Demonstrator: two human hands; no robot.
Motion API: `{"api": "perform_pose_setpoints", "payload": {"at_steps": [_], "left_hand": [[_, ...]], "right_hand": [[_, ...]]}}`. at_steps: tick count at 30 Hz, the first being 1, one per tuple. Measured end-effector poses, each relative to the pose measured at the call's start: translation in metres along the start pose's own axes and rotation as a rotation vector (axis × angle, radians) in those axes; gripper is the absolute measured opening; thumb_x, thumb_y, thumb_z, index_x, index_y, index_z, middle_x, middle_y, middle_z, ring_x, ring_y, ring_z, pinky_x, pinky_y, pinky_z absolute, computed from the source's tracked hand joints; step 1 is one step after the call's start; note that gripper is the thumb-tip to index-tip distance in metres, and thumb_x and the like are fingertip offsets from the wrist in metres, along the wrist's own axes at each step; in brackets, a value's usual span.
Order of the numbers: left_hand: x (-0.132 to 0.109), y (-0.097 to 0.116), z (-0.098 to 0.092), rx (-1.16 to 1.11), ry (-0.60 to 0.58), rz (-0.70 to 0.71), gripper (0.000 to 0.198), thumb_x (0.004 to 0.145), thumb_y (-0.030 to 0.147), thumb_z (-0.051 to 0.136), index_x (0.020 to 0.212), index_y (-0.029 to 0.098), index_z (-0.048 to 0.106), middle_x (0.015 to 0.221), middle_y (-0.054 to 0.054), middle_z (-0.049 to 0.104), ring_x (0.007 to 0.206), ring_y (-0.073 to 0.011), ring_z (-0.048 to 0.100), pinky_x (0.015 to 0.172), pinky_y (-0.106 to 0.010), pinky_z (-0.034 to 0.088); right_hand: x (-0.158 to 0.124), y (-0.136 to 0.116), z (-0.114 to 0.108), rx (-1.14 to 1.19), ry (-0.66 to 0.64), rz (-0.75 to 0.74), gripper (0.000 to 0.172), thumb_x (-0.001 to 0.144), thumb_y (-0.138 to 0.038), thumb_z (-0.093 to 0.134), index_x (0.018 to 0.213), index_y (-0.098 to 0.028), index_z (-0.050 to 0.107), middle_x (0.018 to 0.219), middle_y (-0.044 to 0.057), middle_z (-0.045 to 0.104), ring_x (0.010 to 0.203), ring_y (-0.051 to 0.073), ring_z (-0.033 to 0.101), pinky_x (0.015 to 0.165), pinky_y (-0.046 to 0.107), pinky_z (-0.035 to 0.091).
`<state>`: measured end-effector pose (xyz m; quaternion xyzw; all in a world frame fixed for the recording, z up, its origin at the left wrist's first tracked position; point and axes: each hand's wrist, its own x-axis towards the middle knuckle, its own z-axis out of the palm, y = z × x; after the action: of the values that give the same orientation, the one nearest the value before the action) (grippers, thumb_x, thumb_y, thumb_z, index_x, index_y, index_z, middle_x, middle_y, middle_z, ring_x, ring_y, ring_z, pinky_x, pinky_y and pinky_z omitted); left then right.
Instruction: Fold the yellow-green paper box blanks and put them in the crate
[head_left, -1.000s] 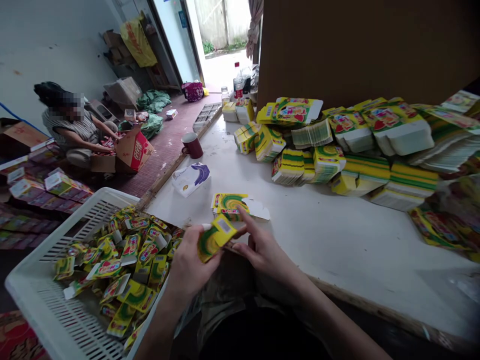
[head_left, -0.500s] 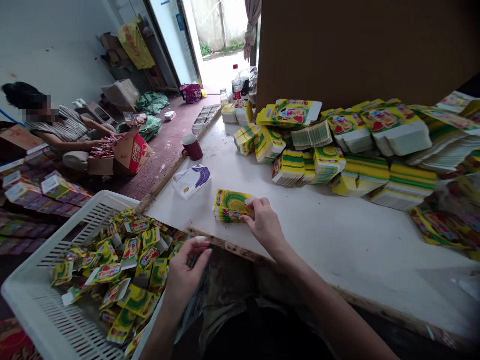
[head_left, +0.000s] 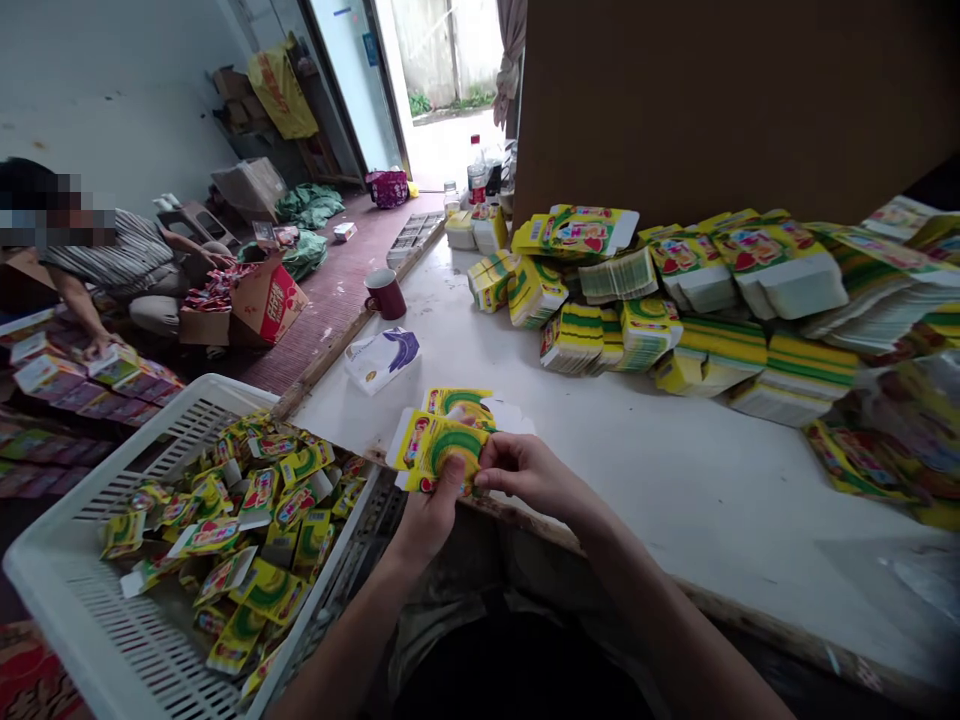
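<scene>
My left hand [head_left: 429,518] is closed on a flattened yellow-and-green printed carton [head_left: 442,440], its thumb pressed on the face. Fingers of my right hand [head_left: 536,472] are pinched at the carton's right edge. At least one more carton seems to lie under it, but the overlap hides how many my left hand holds. Just behind, further flat cartons [head_left: 459,398] rest on the white table [head_left: 600,450], with a white flap showing to the right.
Left of me stands a white plastic basket [head_left: 56,545] of folded yellow cartons. A tissue pack [head_left: 382,358] and a maroon mug [head_left: 385,295] sit on the table. Carton stacks [head_left: 720,345] line its back. A person [head_left: 124,250] sits beside a red box [head_left: 270,305].
My left hand has come up from beside the basket to the table edge and taken hold of a carton. Both hands now meet on it. The other person's hand has reached to stacked boxes.
</scene>
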<state>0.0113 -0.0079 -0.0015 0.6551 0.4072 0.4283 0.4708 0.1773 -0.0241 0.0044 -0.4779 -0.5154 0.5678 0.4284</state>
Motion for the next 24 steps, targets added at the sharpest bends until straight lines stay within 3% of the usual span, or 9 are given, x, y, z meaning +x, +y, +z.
{"api": "perform_pose_setpoints", "payload": {"at_steps": [3, 5, 9, 14, 17, 21, 24], "left_hand": [[0.006, 0.004, 0.005, 0.195, -0.058, 0.301, 0.033, 0.096, 0.035, 0.047, 0.119, 0.020, 0.064, 0.118, -0.011, 0.069, 0.127, -0.0270, 0.054, 0.112, -0.042, 0.040], [0.010, 0.003, 0.006, 0.239, -0.076, 0.371, 0.032, 0.096, 0.032, 0.047, 0.122, 0.020, 0.062, 0.120, -0.011, 0.068, 0.126, -0.0265, 0.054, 0.111, -0.041, 0.042], [0.014, 0.002, 0.004, 0.159, 0.002, 0.235, 0.031, 0.098, 0.035, 0.043, 0.114, 0.022, 0.066, 0.116, -0.008, 0.070, 0.128, -0.0254, 0.053, 0.113, -0.041, 0.039], [0.012, 0.009, 0.007, -0.044, 0.031, 0.044, 0.035, 0.096, 0.044, 0.045, 0.110, 0.021, 0.068, 0.111, -0.008, 0.071, 0.123, -0.0263, 0.056, 0.111, -0.042, 0.040], [0.011, 0.008, 0.013, -0.074, 0.035, -0.007, 0.036, 0.095, 0.046, 0.047, 0.107, 0.020, 0.069, 0.105, -0.008, 0.072, 0.118, -0.0261, 0.059, 0.109, -0.041, 0.042], [0.009, -0.001, 0.020, -0.078, 0.132, -0.072, 0.037, 0.091, 0.050, 0.053, 0.104, 0.020, 0.069, 0.100, -0.008, 0.072, 0.121, -0.0272, 0.057, 0.111, -0.042, 0.040], [0.006, -0.004, 0.020, -0.085, 0.109, -0.058, 0.036, 0.091, 0.049, 0.052, 0.105, 0.019, 0.069, 0.101, -0.008, 0.072, 0.123, -0.0279, 0.056, 0.112, -0.043, 0.038]], "right_hand": [[-0.003, 0.004, 0.004, 0.175, 0.017, 0.050, 0.039, 0.064, -0.046, 0.080, 0.060, -0.018, 0.053, 0.057, -0.004, 0.052, 0.054, 0.009, 0.042, 0.051, 0.022, 0.035], [-0.005, 0.008, 0.004, 0.270, 0.032, 0.088, 0.042, 0.062, -0.046, 0.082, 0.059, -0.018, 0.051, 0.056, -0.006, 0.048, 0.051, 0.007, 0.038, 0.048, 0.021, 0.031], [-0.010, 0.018, 0.005, 0.418, -0.002, 0.172, 0.047, 0.060, -0.053, 0.081, 0.062, -0.018, 0.049, 0.059, -0.007, 0.046, 0.041, 0.003, 0.026, 0.039, 0.020, 0.018], [-0.007, 0.022, 0.015, 0.462, -0.034, 0.201, 0.050, 0.063, -0.062, 0.074, 0.072, -0.020, 0.048, 0.055, -0.009, 0.042, 0.037, 0.003, 0.023, 0.037, 0.020, 0.018], [-0.006, 0.019, 0.021, 0.381, 0.036, 0.163, 0.043, 0.066, -0.054, 0.076, 0.071, -0.019, 0.050, 0.054, -0.008, 0.044, 0.041, 0.005, 0.030, 0.039, 0.020, 0.023], [-0.011, 0.012, 0.023, 0.205, 0.215, 0.089, 0.027, 0.069, -0.034, 0.078, 0.068, -0.018, 0.056, 0.062, -0.004, 0.053, 0.052, 0.008, 0.038, 0.045, 0.020, 0.026], [-0.017, 0.007, 0.021, 0.165, 0.194, 0.096, 0.028, 0.073, -0.036, 0.075, 0.068, -0.019, 0.054, 0.058, -0.005, 0.050, 0.048, 0.008, 0.037, 0.042, 0.020, 0.025]]}}
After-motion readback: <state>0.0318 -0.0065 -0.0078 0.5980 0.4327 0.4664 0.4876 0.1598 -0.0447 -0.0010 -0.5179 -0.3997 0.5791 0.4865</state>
